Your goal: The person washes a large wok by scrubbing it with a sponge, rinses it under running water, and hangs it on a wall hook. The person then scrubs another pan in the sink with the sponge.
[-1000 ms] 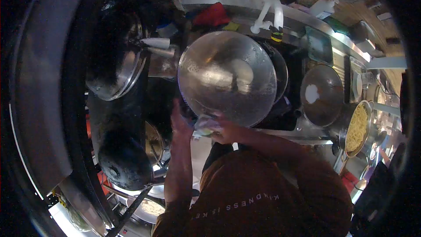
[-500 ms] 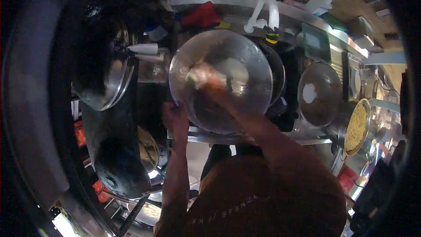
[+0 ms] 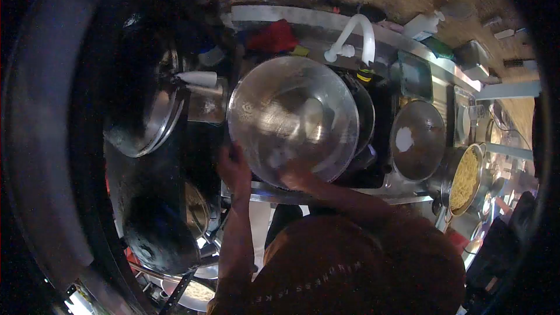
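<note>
A large, shiny metal bowl [image 3: 344,105] sits in the sink area in front of me, its wet inside catching the light. At its left front rim, my left hand [image 3: 233,166] is closed on the edge. My right hand [image 3: 296,176] is inside the bowl, low against the near wall. Its fingers are curled and blurred, and whatever they hold is too smeared to make out. Behind the bowl's right side, a dark round pan [image 3: 366,111] partly shows.
A white faucet [image 3: 367,32] arches behind the bowl, near a red cloth [image 3: 274,36]. To the right are a metal bowl with a white patch [image 3: 419,154] and a pot of noodles [image 3: 465,181]. Dark woks [image 3: 157,227] and a lidded pan [image 3: 151,134] stand left.
My right hand has swept from the bowl's left-centre down to its near wall. My left hand stays at the rim. The whole view has shifted slightly downward.
</note>
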Motion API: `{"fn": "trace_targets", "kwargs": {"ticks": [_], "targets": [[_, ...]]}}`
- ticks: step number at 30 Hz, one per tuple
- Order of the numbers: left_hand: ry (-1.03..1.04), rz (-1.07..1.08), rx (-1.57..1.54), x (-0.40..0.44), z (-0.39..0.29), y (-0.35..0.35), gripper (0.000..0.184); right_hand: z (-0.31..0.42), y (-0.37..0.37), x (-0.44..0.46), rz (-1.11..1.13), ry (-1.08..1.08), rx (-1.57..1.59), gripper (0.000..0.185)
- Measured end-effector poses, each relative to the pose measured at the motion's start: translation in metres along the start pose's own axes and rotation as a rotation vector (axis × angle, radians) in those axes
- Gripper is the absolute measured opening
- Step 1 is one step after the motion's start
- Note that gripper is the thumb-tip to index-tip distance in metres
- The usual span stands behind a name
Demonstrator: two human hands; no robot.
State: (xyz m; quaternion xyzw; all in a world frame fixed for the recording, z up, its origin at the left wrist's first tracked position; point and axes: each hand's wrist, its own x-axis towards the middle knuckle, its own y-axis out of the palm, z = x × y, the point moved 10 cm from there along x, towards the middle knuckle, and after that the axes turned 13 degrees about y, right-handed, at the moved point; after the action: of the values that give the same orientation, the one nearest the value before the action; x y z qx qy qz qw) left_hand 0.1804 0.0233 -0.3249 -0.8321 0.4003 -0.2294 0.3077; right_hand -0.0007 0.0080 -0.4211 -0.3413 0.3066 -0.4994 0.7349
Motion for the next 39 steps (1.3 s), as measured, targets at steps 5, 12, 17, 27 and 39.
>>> {"fn": "trace_targets", "kwargs": {"ticks": [5,12,17,27,39], "targets": [[-0.007,0.046,0.092,-0.001,-0.004,-0.003,0.032,0.078,-0.042,0.092,-0.342,-0.104,0.423,0.057],[-0.001,0.088,0.101,-0.004,0.013,0.009,0.027,-0.099,-0.117,0.175,-0.409,-0.182,0.229,0.052],[0.103,0.022,0.065,-0.001,-0.009,0.000,0.028,-0.152,-0.086,0.045,-0.298,0.067,0.137,0.057],[0.138,0.048,0.201,0.002,-0.014,-0.004,0.035,0.018,-0.013,0.129,0.143,0.087,0.117,0.044],[-0.012,0.003,0.070,-0.007,0.031,0.013,0.025,-0.139,-0.065,0.019,-0.213,0.089,-0.311,0.052]]}}
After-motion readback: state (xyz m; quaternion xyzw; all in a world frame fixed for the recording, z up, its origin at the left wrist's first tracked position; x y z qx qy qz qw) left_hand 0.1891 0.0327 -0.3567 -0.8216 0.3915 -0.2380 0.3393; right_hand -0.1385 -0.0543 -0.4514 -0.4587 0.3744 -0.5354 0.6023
